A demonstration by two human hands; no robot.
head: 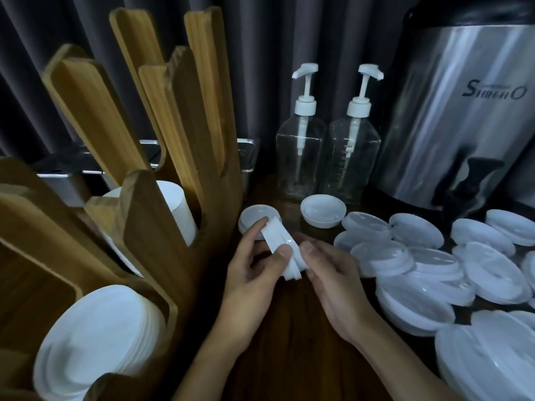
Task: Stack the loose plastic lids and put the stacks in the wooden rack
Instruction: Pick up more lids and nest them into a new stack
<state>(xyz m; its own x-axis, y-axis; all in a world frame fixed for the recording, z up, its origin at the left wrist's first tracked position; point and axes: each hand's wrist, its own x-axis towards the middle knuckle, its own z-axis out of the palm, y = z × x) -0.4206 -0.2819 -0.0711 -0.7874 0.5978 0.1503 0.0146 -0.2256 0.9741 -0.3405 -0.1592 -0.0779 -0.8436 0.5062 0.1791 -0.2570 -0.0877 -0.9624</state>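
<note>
Left hand [254, 264] and right hand [333, 273] raised together, fingers [285, 253] pinched closed, thumbs nearly touching

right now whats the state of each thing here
left hand: gripping small lid stack
right hand: gripping same stack
small lid stack: held on edge
loose lids: scattered on table
wooden rack: partly filled
pump bottles: upright, look empty

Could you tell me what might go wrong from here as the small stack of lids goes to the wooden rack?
1. The stack of lids is pinched only at its edges between the left hand and right hand, so lids could fan out and slip.
2. The wooden rack slots nearest already hold lids, so forcing more in might jam.
3. The loose lids overlap in heaps beside the right forearm; a sweep could knock them off.
</note>
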